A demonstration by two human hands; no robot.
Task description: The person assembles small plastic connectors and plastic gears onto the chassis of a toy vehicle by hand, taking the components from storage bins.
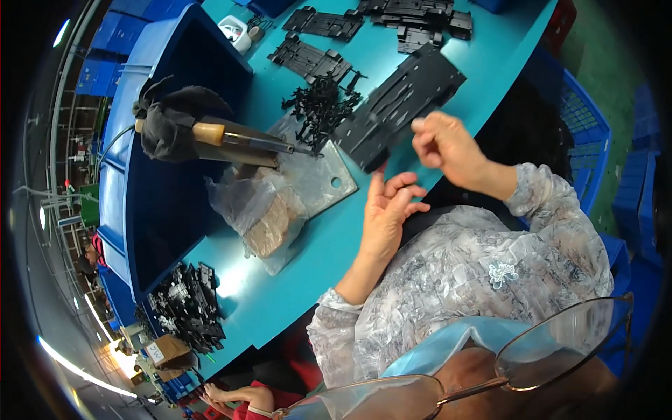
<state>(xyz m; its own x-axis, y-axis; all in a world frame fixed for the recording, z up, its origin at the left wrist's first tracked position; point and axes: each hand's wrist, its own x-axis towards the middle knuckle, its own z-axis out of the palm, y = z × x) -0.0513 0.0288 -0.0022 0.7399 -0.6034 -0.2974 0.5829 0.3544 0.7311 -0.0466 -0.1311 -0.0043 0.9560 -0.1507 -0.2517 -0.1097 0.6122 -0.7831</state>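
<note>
Black, flat and slotted, the plastic panel (395,105) lies at the bench's (308,245) near edge. Right hand (444,143) pinches its edge; left hand (388,210), fingers loosely open, touches its near corner.

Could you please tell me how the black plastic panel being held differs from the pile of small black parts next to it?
The black plastic panel is one large, flat, slotted piece; the pile of small black parts is many thin, spiky bits tangled together. The panel is tilted, with the right hand at its edge and the left hand below its corner, while the pile lies untouched on the teal table. Both are black plastic.
</note>
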